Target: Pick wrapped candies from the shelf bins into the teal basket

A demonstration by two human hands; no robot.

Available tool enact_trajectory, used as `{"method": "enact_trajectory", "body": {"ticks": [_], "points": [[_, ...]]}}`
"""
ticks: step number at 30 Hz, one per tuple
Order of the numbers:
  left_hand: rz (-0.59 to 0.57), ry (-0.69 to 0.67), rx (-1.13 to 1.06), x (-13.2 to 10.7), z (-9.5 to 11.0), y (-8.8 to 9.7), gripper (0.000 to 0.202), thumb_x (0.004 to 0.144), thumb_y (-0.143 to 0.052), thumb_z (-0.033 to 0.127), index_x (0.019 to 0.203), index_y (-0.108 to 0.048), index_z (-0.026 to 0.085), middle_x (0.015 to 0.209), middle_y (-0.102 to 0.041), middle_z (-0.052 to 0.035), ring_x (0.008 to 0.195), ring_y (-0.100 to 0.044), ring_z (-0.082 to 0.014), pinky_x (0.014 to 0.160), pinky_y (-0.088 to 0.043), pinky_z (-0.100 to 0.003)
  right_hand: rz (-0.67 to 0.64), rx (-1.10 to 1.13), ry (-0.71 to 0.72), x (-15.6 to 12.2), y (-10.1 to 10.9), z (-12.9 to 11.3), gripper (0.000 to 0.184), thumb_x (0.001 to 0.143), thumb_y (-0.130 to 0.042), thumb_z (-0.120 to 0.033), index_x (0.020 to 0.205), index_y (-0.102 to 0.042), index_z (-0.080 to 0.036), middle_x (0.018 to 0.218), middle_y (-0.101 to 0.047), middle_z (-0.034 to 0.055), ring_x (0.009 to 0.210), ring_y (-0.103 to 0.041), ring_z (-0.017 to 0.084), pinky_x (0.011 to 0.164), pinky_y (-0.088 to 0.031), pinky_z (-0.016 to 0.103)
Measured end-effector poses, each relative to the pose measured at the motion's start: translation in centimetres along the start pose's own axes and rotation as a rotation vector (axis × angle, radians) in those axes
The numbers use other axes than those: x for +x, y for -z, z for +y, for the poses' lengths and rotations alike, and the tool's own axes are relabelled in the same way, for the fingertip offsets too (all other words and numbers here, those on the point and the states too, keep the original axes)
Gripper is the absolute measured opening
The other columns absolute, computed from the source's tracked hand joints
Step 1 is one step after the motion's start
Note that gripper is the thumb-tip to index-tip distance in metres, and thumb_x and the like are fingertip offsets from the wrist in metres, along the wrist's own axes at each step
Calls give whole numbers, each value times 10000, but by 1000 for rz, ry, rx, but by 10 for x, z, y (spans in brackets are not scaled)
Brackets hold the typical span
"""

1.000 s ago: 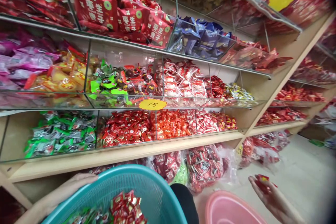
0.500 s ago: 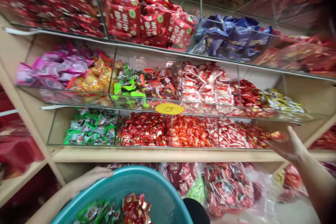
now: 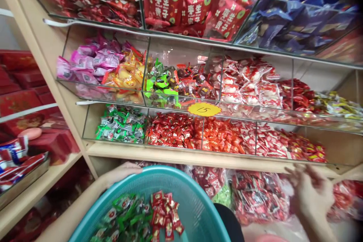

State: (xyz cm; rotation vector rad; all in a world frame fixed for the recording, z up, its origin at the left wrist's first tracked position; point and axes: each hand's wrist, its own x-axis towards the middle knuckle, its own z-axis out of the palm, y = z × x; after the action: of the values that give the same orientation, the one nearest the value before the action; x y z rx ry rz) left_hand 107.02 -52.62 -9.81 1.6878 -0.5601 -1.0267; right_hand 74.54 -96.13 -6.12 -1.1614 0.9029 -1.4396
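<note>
My left hand (image 3: 121,174) grips the far rim of a teal plastic basket (image 3: 204,211), its fingers partly hidden. Inside lie green-wrapped candies (image 3: 124,215) on the left and a small pile of red-wrapped candies (image 3: 166,215) beside them. Off to the right, my right hand (image 3: 312,193) is raised in front of the wooden shelf edge, just below the bottom row of candies. Its fingers are apart and slightly curled, somewhat blurred, with nothing visible in them. Nearest above it are red-and-yellow wrapped candies (image 3: 306,145).
Clear-fronted bins hold green (image 3: 121,124), red (image 3: 172,130) and orange-red candies (image 3: 221,136). A yellow price tag (image 3: 204,109) marked 15 hangs above them. Higher tiers hold pink packets (image 3: 93,60) and large red bags (image 3: 167,5). Plastic bags of candy (image 3: 259,196) sit under the shelf.
My right hand has dropped from beside the bottom row's right end to below the shelf edge. The view has shifted right-to-left, showing more of the left shelving and the basket's contents.
</note>
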Motion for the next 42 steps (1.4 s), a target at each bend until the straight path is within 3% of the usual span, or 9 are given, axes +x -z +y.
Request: {"method": "enact_trajectory", "body": {"ticks": [2, 6, 9, 13, 16, 24, 31, 35, 42], "points": [[-10, 16, -16, 0, 1, -2, 391, 664, -665, 482, 830, -719, 132, 701, -689, -6, 654, -585, -168, 632, -436, -231, -46, -8, 122, -64, -18, 16, 498, 648, -677, -333, 1121, -538, -262, 932, -638, 43, 654, -608, 142, 649, -518, 326], [-12, 12, -3, -1, 2, -3, 361, 659, -675, 468, 810, -708, 141, 717, -684, -15, 665, -588, -165, 650, -443, -241, -597, -112, -229, -151, -57, 36, 314, 702, -655, -387, 950, -604, -202, 784, -652, 21, 667, -591, 155, 610, -488, 282], [-9, -23, 17, -3, 3, -3, 336, 658, -674, 468, 754, -697, 147, 681, -665, -4, 634, -569, -149, 635, -433, -232, -968, -185, -375, -174, -81, 38, 318, 685, -683, -389, 914, -632, -175, 833, -665, 34, 748, -590, 168, 660, -469, 276], [-4, -28, 58, -5, 4, -2, 342, 668, -663, 474, 761, -697, 146, 676, -658, 1, 634, -559, -148, 630, -421, -229, -1245, -205, -373, -179, -91, 38, 298, 718, -653, -411, 879, -646, -160, 790, -655, 15, 720, -578, 158, 657, -444, 274], [18, -38, 95, -4, 3, 0, 342, 672, -659, 475, 753, -698, 145, 672, -655, 6, 634, -553, -141, 619, -410, -219, -1284, -197, -362, -178, -86, 40, 333, 732, -638, -418, 946, -643, -163, 881, -665, 33, 792, -588, 176, 722, -446, 298], [-38, -9, 54, 0, -2, 2, 370, 678, -655, 488, 818, -707, 150, 711, -681, -11, 644, -571, -153, 635, -435, -245, -1127, -294, -299, -178, -84, 50, 474, 663, -657, -512, 972, -638, -153, 928, -679, 87, 832, -607, 215, 766, -465, 338], [-53, -50, 87, -3, -2, 3, 363, 710, -625, 480, 813, -705, 141, 722, -673, -14, 653, -564, -151, 641, -430, -241, -1227, -625, 108, -171, -92, 28, 372, 793, -507, -480, 1000, -604, -187, 945, -681, 94, 864, -624, 232, 782, -464, 354], [-57, -94, 93, -3, -3, 4, 358, 713, -617, 483, 746, -692, 135, 627, -622, 10, 578, -509, -119, 570, -387, -213, -1264, -886, 415, -168, -121, -13, 271, 836, -461, -417, 925, -625, -220, 858, -685, 64, 764, -622, 220, 690, -444, 326], [-35, -88, 121, -3, -4, 5, 361, 697, -623, 491, 730, -690, 138, 611, -606, 19, 561, -480, -116, 546, -363, -213, -1311, -673, 924, -193, -214, -50, 273, 832, -518, -272, 1090, -561, -195, 925, -623, 62, 865, -515, 199, 760, -393, 325]]}}
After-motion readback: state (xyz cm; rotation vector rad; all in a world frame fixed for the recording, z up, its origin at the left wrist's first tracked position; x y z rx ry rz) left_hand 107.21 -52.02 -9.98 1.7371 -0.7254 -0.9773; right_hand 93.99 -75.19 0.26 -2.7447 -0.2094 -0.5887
